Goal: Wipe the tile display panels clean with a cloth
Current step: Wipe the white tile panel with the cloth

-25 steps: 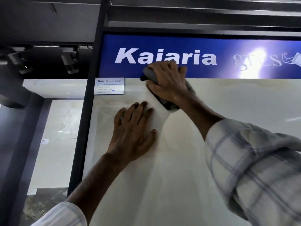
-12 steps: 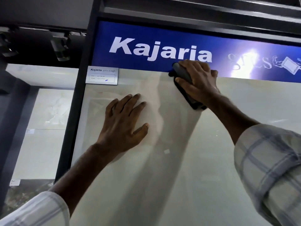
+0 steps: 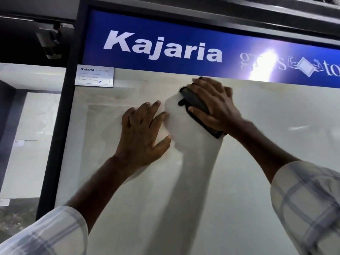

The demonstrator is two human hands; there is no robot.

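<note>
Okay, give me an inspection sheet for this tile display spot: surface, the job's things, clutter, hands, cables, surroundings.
Surface: cream tile panel, upright, glossy, reflecting both arms and a ceiling light.
Job's things: dark cloth against the panel near its top edge, under the right hand.
Clutter: small Kajaria label card at the panel's top left corner.
Hands: left hand flat on the panel, fingers spread; right hand holds the cloth, thumb curled round its lower edge.
Cables: nothing seen.
Surroundings: blue Kajaria sign above the panel; black frame post to its left; another pale tile panel beyond; spotlight upper left.
</note>
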